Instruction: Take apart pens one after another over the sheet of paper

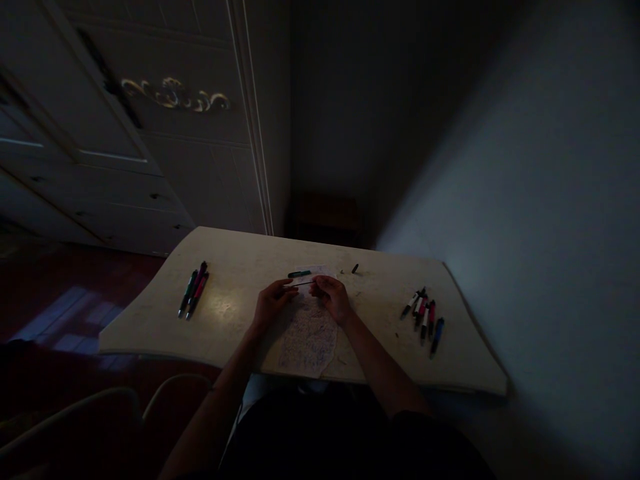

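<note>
Left side of the desk (pixel 150 333): three pens (pixel 194 289) lying together. Centre: left hand (pixel 273 303) and right hand (pixel 333 298) each pinch an end of a thin refill (pixel 303 284), above the scribbled paper (pixel 309 337). Pen barrel (pixel 299 273) just beyond. More pens (pixel 425 315) right. Risk: dim light, thin refill — it may bend or slip.
</note>
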